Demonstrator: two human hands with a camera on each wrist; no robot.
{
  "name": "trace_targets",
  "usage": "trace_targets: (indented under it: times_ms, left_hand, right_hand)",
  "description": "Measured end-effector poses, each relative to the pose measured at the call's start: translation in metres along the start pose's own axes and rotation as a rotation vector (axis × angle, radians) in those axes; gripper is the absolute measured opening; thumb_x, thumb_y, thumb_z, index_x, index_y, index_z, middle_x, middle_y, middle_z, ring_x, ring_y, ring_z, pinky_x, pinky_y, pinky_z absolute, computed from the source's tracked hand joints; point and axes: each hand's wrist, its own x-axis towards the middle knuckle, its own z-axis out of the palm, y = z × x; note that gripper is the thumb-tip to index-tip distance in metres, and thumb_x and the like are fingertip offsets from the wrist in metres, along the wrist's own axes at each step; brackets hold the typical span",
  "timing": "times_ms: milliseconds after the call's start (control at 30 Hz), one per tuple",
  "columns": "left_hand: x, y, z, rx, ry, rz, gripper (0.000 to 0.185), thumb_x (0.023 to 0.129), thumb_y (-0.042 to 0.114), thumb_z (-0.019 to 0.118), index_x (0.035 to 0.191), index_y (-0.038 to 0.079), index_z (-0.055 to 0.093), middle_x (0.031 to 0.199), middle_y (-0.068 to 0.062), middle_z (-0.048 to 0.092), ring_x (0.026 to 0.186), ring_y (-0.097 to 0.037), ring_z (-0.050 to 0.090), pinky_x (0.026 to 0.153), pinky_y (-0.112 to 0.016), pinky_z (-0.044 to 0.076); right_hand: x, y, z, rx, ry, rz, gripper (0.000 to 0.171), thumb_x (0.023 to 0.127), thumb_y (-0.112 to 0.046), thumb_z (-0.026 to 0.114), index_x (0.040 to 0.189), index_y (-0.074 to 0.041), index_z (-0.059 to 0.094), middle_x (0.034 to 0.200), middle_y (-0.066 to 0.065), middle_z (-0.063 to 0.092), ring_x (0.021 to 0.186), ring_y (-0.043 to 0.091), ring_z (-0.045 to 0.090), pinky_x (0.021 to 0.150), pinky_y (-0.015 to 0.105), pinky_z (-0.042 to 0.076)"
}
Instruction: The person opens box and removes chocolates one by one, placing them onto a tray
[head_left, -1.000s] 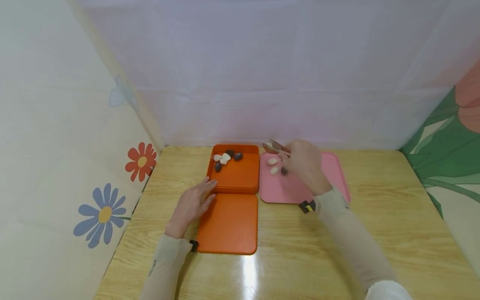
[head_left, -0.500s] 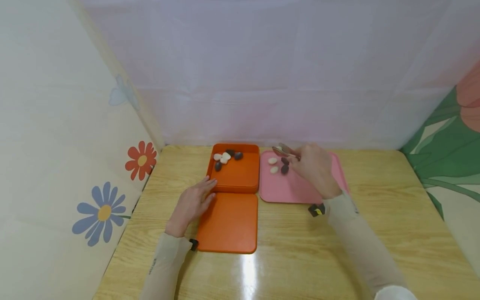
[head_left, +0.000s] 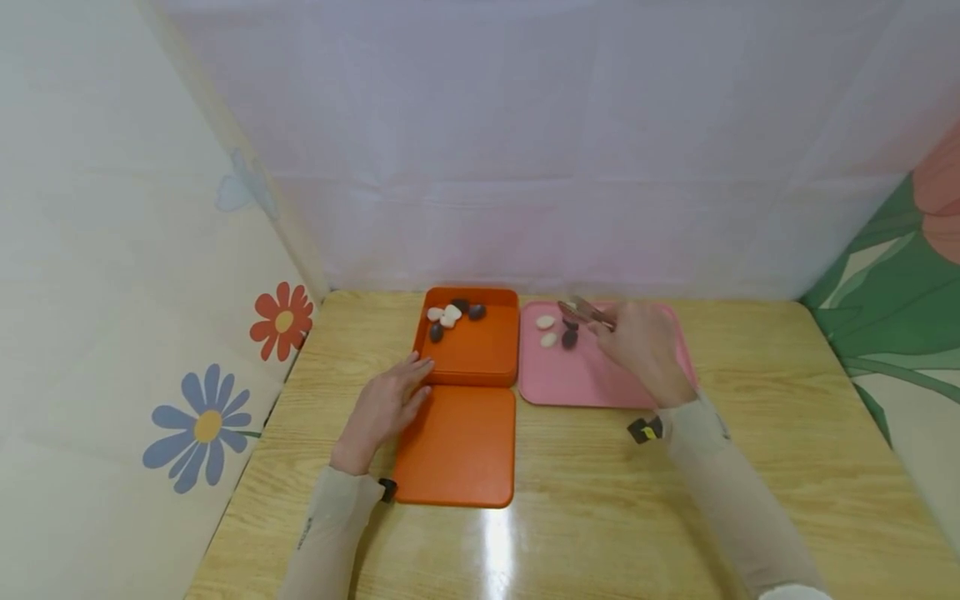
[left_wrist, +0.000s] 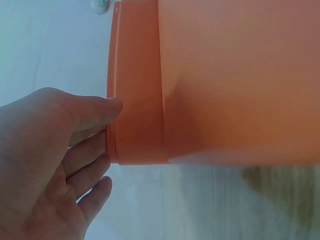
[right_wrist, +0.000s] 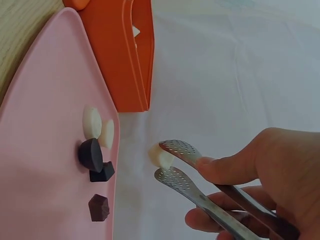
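My right hand (head_left: 641, 346) holds small metal tongs (right_wrist: 183, 186) above the far part of the pink tray (head_left: 592, 385). Between their perforated tips is a cream-coloured piece (right_wrist: 159, 157), which looks like white chocolate. On the tray lie two pale pieces (right_wrist: 92, 122) and several dark ones, including a half-dome (right_wrist: 90, 155) and a faceted brown one (right_wrist: 99, 208). My left hand (head_left: 378, 412) touches the near left corner of the orange box (head_left: 480, 354), thumb by its front wall, fingers loosely bent at the rim. Inside the box sit several white (head_left: 450, 315) and dark pieces (head_left: 437, 333).
A flat orange lid (head_left: 456, 446) lies on the wooden table (head_left: 585, 492), right in front of the box. The tray stands close against the box's right side. Behind both rises a pale cloth backdrop (head_left: 480, 167); flowered panels flank the table.
My right hand has moved to the right with the tongs, away from the box side, uncovering dark pieces on the tray. The left hand stays at the box corner.
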Motion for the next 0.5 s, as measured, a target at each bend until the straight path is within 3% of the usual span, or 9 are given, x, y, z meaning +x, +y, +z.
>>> trace_targets:
  times_ms: [133,300,500]
  left_hand:
    - [0.001,0.000,0.001,0.003,0.009,0.009,0.050,0.103,0.015,0.073,0.149,0.002,0.062,0.152,-0.016,0.062,0.148,-0.037,0.053,0.115,-0.060,0.047]
    - [0.001,0.000,0.002,0.005,0.016,0.015,0.050,0.102,0.015,0.073,0.149,0.002,0.062,0.152,-0.015,0.062,0.147,-0.037,0.053,0.115,-0.060,0.048]
    - [0.001,0.001,0.001,0.014,0.018,0.015,0.049,0.102,0.015,0.073,0.148,0.002,0.063,0.152,-0.015,0.062,0.147,-0.038,0.054,0.113,-0.060,0.049]
  right_hand:
    - [-0.002,0.008,0.003,-0.011,0.027,-0.019,0.023,0.096,-0.036,0.077,0.103,-0.016,0.086,0.060,0.000,0.060,0.056,0.018,0.049,0.050,0.033,0.035]
    - [-0.004,0.017,0.007,-0.018,0.048,-0.053,0.022,0.097,-0.033,0.076,0.100,-0.014,0.087,0.061,-0.001,0.062,0.058,0.018,0.050,0.051,0.032,0.035]
    - [-0.009,0.022,0.008,-0.031,0.042,-0.009,0.021,0.097,-0.036,0.076,0.098,-0.018,0.087,0.063,-0.001,0.062,0.058,0.018,0.049,0.048,0.031,0.033]
